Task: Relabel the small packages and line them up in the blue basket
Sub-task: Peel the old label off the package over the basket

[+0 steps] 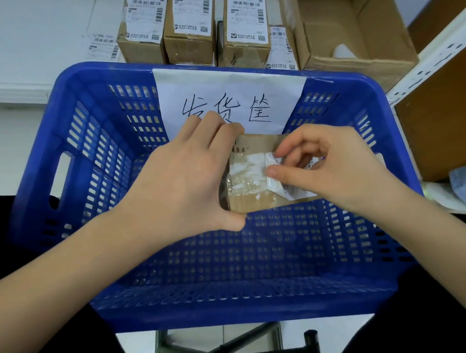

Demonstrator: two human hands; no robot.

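Observation:
Over the blue basket (88, 149) I hold a small brown cardboard package (252, 200). My left hand (187, 177) grips its left side, fingers over the far edge and thumb under the near edge. My right hand (327, 168) pinches the curled edge of a white label (275, 176) between thumb and forefinger; the label is partly peeled, and torn white paper scraps remain on the taped top of the package. A white paper sign (230, 97) with handwritten characters hangs on the basket's far wall.
Several small labelled cardboard packages (193, 25) stand in a row on the white table behind the basket. A large open cardboard box (353, 25) sits at the back right. A white shelf post (435, 54) and brown panel rise on the right.

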